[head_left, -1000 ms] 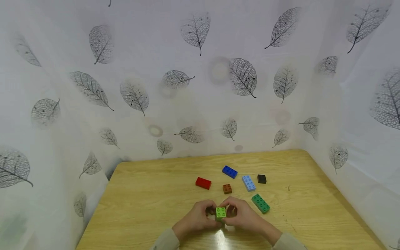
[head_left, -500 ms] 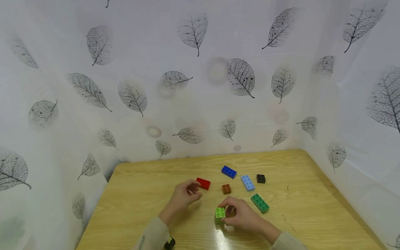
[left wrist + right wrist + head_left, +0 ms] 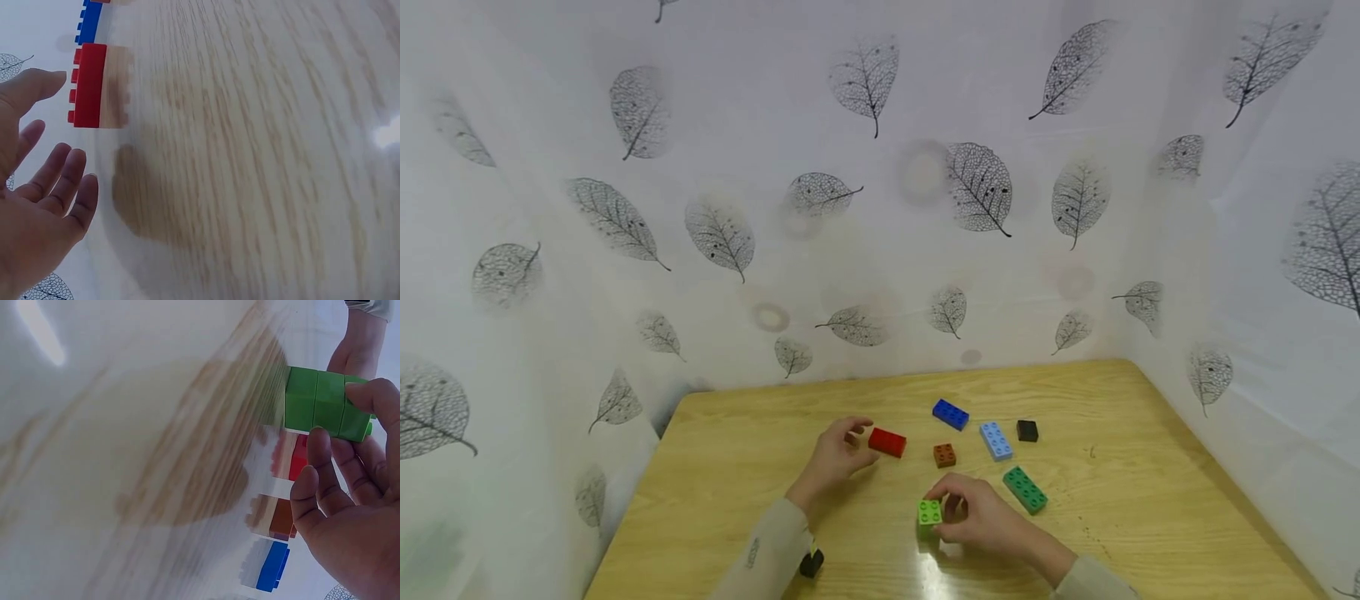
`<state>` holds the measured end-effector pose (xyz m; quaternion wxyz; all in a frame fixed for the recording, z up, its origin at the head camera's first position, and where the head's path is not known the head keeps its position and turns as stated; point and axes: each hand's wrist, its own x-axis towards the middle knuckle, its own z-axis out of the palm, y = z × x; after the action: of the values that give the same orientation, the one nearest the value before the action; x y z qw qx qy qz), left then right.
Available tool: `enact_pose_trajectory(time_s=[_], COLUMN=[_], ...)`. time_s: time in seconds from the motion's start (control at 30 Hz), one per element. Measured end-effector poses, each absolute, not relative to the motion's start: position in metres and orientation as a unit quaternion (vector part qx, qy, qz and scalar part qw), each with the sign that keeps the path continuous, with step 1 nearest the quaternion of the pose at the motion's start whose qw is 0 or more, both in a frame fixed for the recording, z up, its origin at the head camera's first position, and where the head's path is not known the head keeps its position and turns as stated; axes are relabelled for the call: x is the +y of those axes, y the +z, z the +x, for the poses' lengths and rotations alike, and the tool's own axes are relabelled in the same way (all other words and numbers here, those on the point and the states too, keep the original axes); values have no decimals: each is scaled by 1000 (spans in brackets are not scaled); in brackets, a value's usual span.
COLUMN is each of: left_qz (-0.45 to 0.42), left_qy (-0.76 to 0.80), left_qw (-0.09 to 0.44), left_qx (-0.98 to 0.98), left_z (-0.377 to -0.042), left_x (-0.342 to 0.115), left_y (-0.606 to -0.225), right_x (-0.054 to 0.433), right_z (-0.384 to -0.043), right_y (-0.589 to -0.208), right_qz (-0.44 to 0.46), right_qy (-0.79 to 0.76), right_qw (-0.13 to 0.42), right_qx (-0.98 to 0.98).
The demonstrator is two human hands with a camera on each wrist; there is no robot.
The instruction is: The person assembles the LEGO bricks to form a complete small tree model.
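My left hand (image 3: 835,454) reaches over the table beside the left end of a red toy building brick (image 3: 887,442). Its fingers are spread and loosely bent; in the left wrist view the thumb is close to the studded side of the red brick (image 3: 89,86), with a small gap showing. Near the front, my right hand (image 3: 981,514) pinches a lime-green stack of toy bricks (image 3: 929,512) between thumb and fingers. From the right wrist, this green stack (image 3: 315,400) shows three layers, standing upright on the table.
Beyond the hands lie a brown brick (image 3: 944,455), a dark blue brick (image 3: 951,414), a light blue brick (image 3: 996,441), a black brick (image 3: 1027,431) and a green brick (image 3: 1025,489). A leaf-print curtain (image 3: 880,250) surrounds the wooden table (image 3: 737,433).
My left hand has let go of the green stack and moved forward and left to the red brick. The right hand keeps hold of the stack in about the same place.
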<state>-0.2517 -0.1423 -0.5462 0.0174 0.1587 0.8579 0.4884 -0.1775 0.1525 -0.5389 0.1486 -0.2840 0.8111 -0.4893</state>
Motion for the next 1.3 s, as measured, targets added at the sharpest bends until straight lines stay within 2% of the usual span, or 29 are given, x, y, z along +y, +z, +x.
enact_pose_trajectory(time_s=[0.67,1.3], left_qz=[138,165], left_qy=[450,398], left_qw=[56,39], left_qx=[881,901], left_z=[-264,-269], left_x=[-136,-134], left_y=[-558,-560], right_x=[153,154], right_z=[-180,-182], right_y=[-536,-537], right_qz=[-309,-299], right_qy=[-478,-472], right_qw=[149,157], right_qx=[809,814])
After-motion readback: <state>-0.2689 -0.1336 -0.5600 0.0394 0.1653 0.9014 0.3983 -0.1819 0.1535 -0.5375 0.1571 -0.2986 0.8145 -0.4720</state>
